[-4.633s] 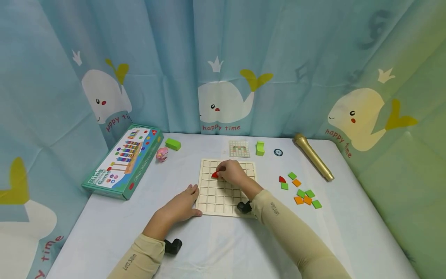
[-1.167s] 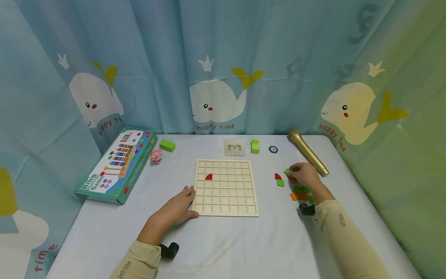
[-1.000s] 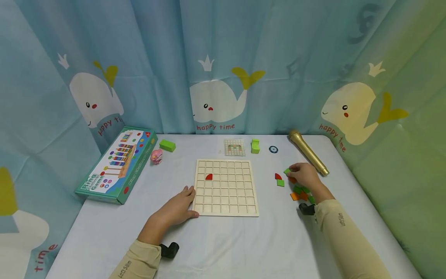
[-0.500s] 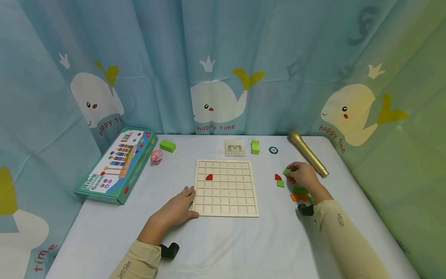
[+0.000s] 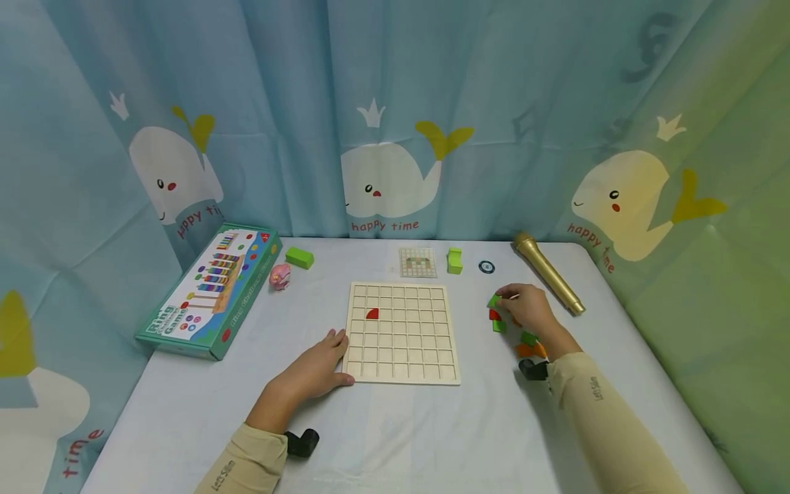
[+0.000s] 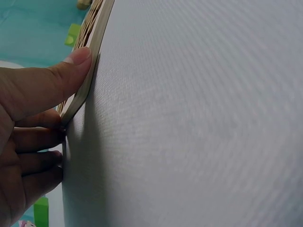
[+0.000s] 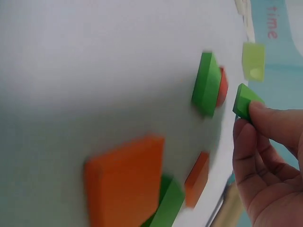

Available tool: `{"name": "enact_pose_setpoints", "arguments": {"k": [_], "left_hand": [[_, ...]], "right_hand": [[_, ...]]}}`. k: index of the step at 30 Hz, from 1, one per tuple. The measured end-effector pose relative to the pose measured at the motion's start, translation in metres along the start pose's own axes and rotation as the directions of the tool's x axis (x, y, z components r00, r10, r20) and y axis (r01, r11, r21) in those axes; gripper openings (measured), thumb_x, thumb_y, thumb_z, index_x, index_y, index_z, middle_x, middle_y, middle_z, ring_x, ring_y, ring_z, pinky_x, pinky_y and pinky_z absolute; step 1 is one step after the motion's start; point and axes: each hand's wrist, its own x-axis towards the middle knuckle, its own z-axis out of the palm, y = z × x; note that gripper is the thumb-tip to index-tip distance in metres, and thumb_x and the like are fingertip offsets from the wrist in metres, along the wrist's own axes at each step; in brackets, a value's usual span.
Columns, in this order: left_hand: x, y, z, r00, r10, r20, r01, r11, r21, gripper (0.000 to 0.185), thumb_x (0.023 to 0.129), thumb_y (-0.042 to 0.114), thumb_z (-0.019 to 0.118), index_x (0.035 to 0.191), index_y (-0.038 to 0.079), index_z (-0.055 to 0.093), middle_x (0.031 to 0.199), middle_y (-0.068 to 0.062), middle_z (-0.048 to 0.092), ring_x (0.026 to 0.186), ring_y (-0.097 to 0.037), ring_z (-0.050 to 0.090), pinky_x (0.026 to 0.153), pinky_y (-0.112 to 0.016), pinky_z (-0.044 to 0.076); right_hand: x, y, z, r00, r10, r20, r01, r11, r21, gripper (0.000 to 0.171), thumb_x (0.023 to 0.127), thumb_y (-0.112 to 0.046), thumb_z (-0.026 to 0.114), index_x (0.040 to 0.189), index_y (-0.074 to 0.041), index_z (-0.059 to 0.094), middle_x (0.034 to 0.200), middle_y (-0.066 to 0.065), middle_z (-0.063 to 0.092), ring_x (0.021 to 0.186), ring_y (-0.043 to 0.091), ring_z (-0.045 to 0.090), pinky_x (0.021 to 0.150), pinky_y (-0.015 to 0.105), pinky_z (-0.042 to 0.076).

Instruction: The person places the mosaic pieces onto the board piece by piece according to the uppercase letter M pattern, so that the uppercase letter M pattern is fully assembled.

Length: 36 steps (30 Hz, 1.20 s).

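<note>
My left hand rests at the near left corner of a pale wooden grid board, fingers along its left side and thumb at its front edge. One red quarter-circle tile lies in a cell toward the board's upper left. To the right of the board, my right hand pinches a green tile between thumb and fingers, raised off the table in the right wrist view. Near it on the table lie another red tile, a green tile and orange tiles. My hand and wrist partly cover this group.
Behind the board lie a small pattern card, a green block and a round dark disc. A gold microphone is at the back right. On the left are a game box, a pink toy and another green block.
The red tile that my right hand held over the board now lies in a cell. My right hand went to the loose tiles, took a green one and has shifted slightly left. My left hand stays put.
</note>
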Motion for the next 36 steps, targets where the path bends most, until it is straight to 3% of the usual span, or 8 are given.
{"name": "enact_pose_setpoints", "arguments": {"k": [7, 13, 20, 36], "left_hand": [[0.001, -0.001, 0.001, 1.000, 0.006, -0.005, -0.006, 1.000, 0.005, 0.085, 0.087, 0.036, 0.079, 0.150, -0.007, 0.040, 0.160, -0.018, 0.032, 0.150, -0.035, 0.023, 0.117, -0.047, 0.029], [0.001, -0.001, 0.001, 1.000, 0.005, -0.001, -0.005, 1.000, 0.010, 0.085, 0.087, 0.036, 0.079, 0.150, -0.007, 0.040, 0.160, -0.018, 0.033, 0.150, -0.036, 0.024, 0.117, -0.047, 0.029], [0.000, 0.001, 0.000, 1.000, -0.007, 0.002, 0.007, 1.000, 0.008, 0.085, 0.087, 0.036, 0.079, 0.150, -0.007, 0.040, 0.160, -0.018, 0.032, 0.150, -0.035, 0.023, 0.117, -0.047, 0.029], [-0.001, 0.003, -0.002, 1.000, 0.004, -0.008, -0.004, 1.000, 0.003, 0.083, 0.088, 0.034, 0.078, 0.149, -0.008, 0.041, 0.159, -0.019, 0.033, 0.150, -0.036, 0.024, 0.117, -0.047, 0.029]], "right_hand": [[0.003, -0.025, 0.011, 1.000, -0.024, -0.001, 0.024, 0.999, 0.024, 0.023, 0.096, -0.017, 0.070, 0.112, -0.001, 0.074, 0.105, 0.016, 0.072, 0.085, 0.026, 0.066, 0.065, 0.031, 0.052], [0.007, -0.041, 0.025, 0.998, -0.056, 0.011, 0.056, 0.997, 0.050, 0.020, 0.094, -0.014, 0.072, 0.110, -0.001, 0.074, 0.098, 0.013, 0.072, 0.071, 0.023, 0.064, 0.058, 0.031, 0.051], [0.011, -0.065, 0.036, 0.990, -0.139, 0.039, 0.138, 0.990, 0.039, 0.020, 0.093, -0.011, 0.073, 0.111, 0.000, 0.075, 0.107, 0.017, 0.070, 0.091, 0.028, 0.068, 0.070, 0.036, 0.055], [0.015, -0.109, 0.066, 0.970, -0.205, 0.133, 0.196, 0.977, 0.078, 0.017, 0.094, -0.011, 0.072, 0.110, -0.005, 0.077, 0.108, 0.012, 0.070, 0.096, 0.027, 0.066, 0.073, 0.036, 0.056]]}}
